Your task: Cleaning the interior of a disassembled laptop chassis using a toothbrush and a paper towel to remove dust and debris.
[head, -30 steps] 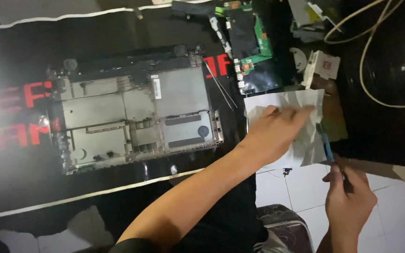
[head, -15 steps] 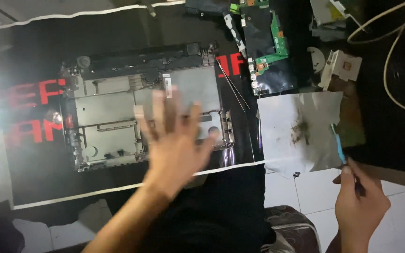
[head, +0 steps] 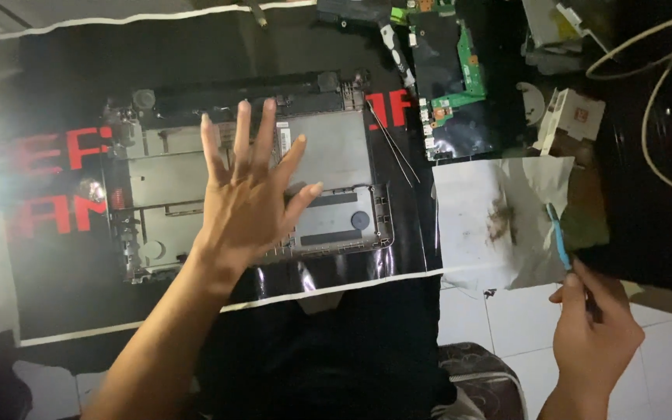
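Overhead, the spread left hand [head: 246, 206] hides part of the laptop base [head: 250, 175]; the right hand [head: 594, 334] apparently pinches a blue tool [head: 560, 239].

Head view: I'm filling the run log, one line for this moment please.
left hand open over laptop chassis | right hand holds blue tool

Laptop chassis [head: 250, 179] on mat [head: 79, 93] (paper sheet [head: 491, 225] to its right)

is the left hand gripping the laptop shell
No, the left hand hovers with fingers spread open over the laptop shell, gripping nothing.
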